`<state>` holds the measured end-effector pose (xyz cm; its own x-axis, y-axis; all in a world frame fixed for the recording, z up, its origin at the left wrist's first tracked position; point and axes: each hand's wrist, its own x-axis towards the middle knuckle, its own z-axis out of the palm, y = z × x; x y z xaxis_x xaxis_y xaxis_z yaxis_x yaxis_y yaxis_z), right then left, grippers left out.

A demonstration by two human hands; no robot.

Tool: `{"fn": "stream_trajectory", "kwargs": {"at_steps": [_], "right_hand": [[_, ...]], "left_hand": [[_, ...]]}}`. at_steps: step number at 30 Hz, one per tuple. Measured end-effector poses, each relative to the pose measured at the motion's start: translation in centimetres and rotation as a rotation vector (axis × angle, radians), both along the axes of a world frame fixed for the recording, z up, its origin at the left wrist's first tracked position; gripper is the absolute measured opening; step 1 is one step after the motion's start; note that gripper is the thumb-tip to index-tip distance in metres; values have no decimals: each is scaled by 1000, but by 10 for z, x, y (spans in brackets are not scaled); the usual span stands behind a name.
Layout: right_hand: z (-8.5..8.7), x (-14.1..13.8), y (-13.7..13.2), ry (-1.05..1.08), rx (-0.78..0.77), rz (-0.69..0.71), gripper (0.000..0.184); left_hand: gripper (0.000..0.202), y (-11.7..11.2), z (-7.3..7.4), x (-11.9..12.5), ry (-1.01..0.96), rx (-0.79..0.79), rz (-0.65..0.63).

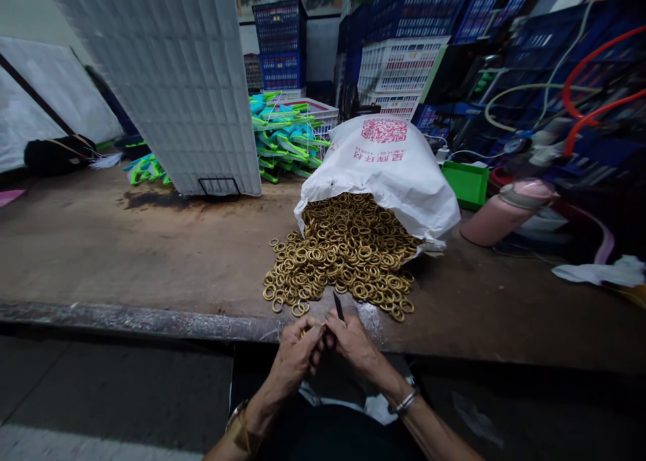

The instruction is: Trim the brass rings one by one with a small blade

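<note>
A heap of brass-coloured rings (pixel 343 256) spills from a white sack (pixel 383 168) lying on its side on the brown workbench (pixel 151 259). My two hands meet at the bench's near edge, just in front of the heap. My left hand (pixel 297 353) is closed, pinching one gold ring (pixel 311 328) between its fingers. My right hand (pixel 350 340) is closed round a small dark blade (pixel 338 306) that points up and away, its tip near the closest rings. A watch is on my left wrist and a bracelet on my right.
A tall white gridded panel (pixel 176 77) leans on the bench at the back left. Teal and green plastic parts (pixel 285 138) pile behind it. A green box (pixel 467 182), a pink bottle (pixel 505 212), hoses and stacked blue and white crates (pixel 404 64) fill the right and back.
</note>
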<state>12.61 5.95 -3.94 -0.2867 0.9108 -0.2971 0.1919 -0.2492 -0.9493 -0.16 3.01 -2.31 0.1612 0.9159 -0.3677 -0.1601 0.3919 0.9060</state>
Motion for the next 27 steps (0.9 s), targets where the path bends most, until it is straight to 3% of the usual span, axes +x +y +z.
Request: {"fn": "stream_trajectory", "kwargs": {"at_steps": [6,18,24,27], "right_hand": [[3,2,0,-93,128,16,29],[7,0,2,46,-54,16,37],[12,5,3,-259,257,-27,29],[9,8,-2,-446,389,94,13]], "left_hand": [[32,-1,-2,0,-2,-8,-4],[33,0,1,1,-107,-35,47],[37,1,4,1,-59,-57,121],[37,1,6,1,-27,-30,127]]}}
